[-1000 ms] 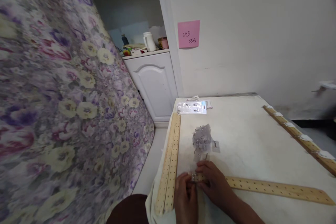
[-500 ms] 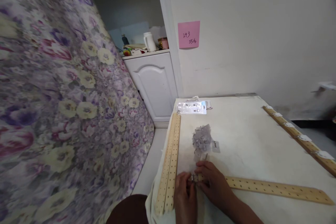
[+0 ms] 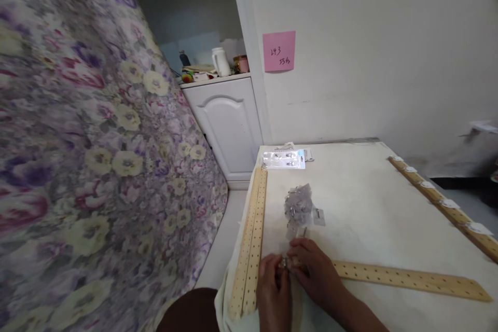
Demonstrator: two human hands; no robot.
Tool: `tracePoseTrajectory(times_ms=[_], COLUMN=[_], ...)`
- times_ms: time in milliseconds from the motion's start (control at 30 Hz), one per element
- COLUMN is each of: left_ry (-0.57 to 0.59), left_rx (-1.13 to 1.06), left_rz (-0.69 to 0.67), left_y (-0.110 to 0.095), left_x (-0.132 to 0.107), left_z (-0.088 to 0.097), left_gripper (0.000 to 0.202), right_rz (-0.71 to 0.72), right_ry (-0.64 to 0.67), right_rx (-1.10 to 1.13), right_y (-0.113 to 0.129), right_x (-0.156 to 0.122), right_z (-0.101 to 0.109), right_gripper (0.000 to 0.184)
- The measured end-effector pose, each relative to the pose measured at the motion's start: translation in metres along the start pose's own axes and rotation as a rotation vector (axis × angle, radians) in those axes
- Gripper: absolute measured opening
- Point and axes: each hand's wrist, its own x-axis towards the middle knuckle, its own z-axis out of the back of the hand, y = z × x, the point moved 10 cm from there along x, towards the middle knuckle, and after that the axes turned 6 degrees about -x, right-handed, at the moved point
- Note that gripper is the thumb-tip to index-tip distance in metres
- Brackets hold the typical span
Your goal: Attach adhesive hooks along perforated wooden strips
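Note:
My left hand (image 3: 273, 288) is closed, its fingers pinching a small shiny metal piece (image 3: 285, 262) whose exact kind I cannot make out. Facing it, my right hand (image 3: 316, 272) is closed around the left end of a wooden strip with rows of holes (image 3: 408, 280). Its fingertips meet the metal piece and hide much of the strip's end. Just beyond the hands lies a heap of small clear plastic bags (image 3: 299, 205) with metal bits inside. One little bag (image 3: 319, 217) sits at the heap's right side.
Two more holed wooden strips (image 3: 254, 238) lie side by side along the table's left edge. Another strip (image 3: 438, 197), carrying several white pieces, runs down the right edge. A clear blister pack (image 3: 283, 159) rests at the far left corner. A floral curtain (image 3: 116, 166) hangs on the left.
The view has shifted very slightly. Both hands stay at the strip's left end, with only small finger movement at the metal piece.

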Motion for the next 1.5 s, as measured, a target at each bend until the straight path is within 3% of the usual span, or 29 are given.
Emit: tracePoseTrajectory(times_ms=[633,1133,1333,1500], left_ry=[0.008,-0.002,-0.011,-0.005], left_rx=[0.027,0.175,0.213,0.229], left_rz=[-0.027,-0.171,-0.195,-0.206], left_y=[-0.005,-0.008,-0.009,-0.010], left_x=[0.001,-0.013,-0.013,-0.012], left_z=[0.002,0.002,0.003,0.003], left_gripper=[0.021,0.023,0.023,0.024], right_rz=[-0.060,-0.059,0.003,0.131], right_ry=[-0.003,-0.022,-0.054,-0.079], right_rx=[-0.014,-0.056,-0.052,-0.086], right_y=[-0.002,0.000,0.000,0.013], right_x=[0.002,0.003,-0.001,-0.004], right_z=[-0.003,0.000,0.000,0.002], right_gripper=[0.023,0.017,0.020,0.018])
